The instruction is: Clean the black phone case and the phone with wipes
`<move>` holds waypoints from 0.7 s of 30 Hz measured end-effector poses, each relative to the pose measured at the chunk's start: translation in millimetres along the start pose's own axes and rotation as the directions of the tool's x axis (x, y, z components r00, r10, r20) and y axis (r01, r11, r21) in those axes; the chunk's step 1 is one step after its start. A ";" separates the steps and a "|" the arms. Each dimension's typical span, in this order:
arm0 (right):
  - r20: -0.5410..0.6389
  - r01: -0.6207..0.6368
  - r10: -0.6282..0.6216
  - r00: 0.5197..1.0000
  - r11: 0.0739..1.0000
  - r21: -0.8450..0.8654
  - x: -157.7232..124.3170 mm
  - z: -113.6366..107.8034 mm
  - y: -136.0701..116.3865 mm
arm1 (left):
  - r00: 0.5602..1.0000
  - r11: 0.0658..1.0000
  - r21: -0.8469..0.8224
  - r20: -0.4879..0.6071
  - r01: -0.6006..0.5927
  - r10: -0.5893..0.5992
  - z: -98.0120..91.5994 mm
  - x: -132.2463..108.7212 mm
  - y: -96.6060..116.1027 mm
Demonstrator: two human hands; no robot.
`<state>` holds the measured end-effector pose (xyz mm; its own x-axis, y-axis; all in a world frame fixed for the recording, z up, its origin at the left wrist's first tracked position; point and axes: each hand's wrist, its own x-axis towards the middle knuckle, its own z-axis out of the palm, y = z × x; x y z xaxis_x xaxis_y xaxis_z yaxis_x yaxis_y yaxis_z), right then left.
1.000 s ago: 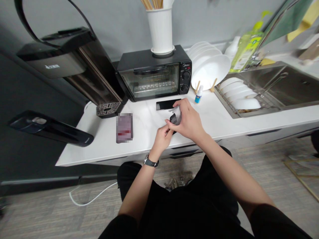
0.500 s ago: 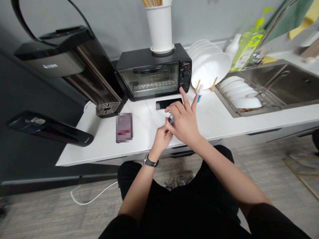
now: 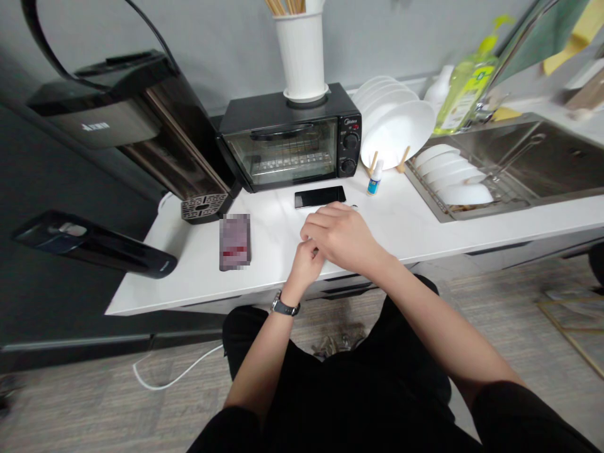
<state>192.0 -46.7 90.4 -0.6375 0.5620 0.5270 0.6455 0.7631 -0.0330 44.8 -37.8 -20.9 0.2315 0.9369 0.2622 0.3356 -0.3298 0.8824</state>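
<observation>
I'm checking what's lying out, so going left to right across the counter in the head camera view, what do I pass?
Pixelated rectangular item, black smartphone, small blue-and-white bottle, white dishes in the wire rack over the sink.

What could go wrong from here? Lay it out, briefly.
Anything between the left hand and right hand is hidden, and they sit near the front edge of the white countertop, so a slip could send it to the floor. The black phone lies just beyond the right hand and could get knocked. The small upright blue-and-white bottle might tip if a hand swings that way.
</observation>
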 end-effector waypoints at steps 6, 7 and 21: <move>-0.161 -0.256 0.261 0.952 0.965 0.055 -10.4 2.6 14.0 | 1.000 0.997 -0.072 -0.003 -0.027 0.027 2.0 3.5 -4.4; -0.167 -0.287 0.291 0.942 0.957 0.051 -11.5 2.5 16.2 | 1.000 0.997 -0.073 -0.012 -0.019 0.018 2.7 3.4 -5.1; -0.043 -0.196 0.192 0.981 0.967 -0.161 9.4 4.5 -12.5 | 1.000 1.000 0.030 -0.028 -0.007 0.008 0.1 1.8 -6.2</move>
<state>176.0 -49.5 91.9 -0.4832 0.6834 0.5473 0.8172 0.5764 0.0018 43.3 -34.1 -26.0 0.2084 0.9372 0.2797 0.3615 -0.3395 0.8684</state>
